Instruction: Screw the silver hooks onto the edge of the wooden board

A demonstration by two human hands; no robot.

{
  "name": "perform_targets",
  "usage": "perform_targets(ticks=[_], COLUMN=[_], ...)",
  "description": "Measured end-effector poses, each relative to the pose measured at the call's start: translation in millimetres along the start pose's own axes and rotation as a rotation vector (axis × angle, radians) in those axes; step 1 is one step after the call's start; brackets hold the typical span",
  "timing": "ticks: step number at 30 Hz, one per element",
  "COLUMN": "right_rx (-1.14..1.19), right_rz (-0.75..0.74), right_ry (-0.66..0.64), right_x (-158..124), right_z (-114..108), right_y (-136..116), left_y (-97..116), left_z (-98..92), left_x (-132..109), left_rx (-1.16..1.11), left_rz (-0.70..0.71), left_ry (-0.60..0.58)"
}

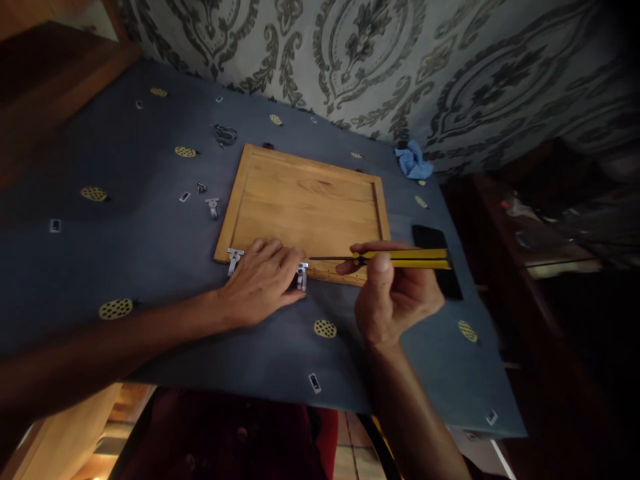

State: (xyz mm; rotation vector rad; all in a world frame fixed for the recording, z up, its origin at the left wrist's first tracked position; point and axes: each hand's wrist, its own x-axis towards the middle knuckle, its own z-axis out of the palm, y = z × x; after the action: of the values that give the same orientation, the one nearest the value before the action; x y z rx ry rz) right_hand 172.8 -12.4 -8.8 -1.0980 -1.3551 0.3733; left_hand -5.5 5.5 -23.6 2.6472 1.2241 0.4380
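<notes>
Right hand (397, 300) grasps a yellow screwdriver (415, 256), tip near a metal hinge (302, 276) the left hand (265, 277) touches — grip unclear. It and a second hinge (234, 261) edge the wooden panel (305, 200); a third hinge (213, 207) lies unfitted beyond, near loose screws (201, 188).

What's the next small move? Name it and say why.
Probably guide the tip of the yellow-and-black-handled screwdriver onto the silver metal hinge beside the left hand. The right hand grips the screwdriver with its tip close to that hinge, though whether they touch is unclear, and the left hand lies over the near edge of the framed brown wooden panel.
</notes>
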Motion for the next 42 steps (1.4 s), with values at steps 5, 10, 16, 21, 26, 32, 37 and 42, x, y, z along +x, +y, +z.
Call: perform_targets(ticks=[5,10,16,21,26,32,37,42], right_rx=[0.016,-0.014,0.013,0.055,0.121,0.29,0.42,0.511], right_rz=[0.075,0.133,0.184,0.195,0.223,0.39,0.454,0.547], right_ry=[0.039,-0.024,-0.019,0.018,0.027,0.047,0.054,0.021], right_x=[7,7,9,13,17,24,31,34], right_z=[1,1,2,1,0,0,-1,-3], right_y=[3,5,7,13,23,42,54,61], left_y=[-1,0,3,7,9,-2,-13,-1], left_z=[1.9,0.6,-2.4,-4.7,-28.3,-79.4,-91.4,-84.8], left_x=[-1,0,-1,-6,-8,-25,-65,-103], left_rx=[0.009,0.03,0.047,0.055,-0.003,-0.149,-0.342,-0.452], left_rz=[0.009,0.014,-0.002,0.009,-0.009,-0.148,-0.286,-0.317], left_ry=[0.025,0.015,-0.009,0.012,0.15,0.329,0.362,0.235])
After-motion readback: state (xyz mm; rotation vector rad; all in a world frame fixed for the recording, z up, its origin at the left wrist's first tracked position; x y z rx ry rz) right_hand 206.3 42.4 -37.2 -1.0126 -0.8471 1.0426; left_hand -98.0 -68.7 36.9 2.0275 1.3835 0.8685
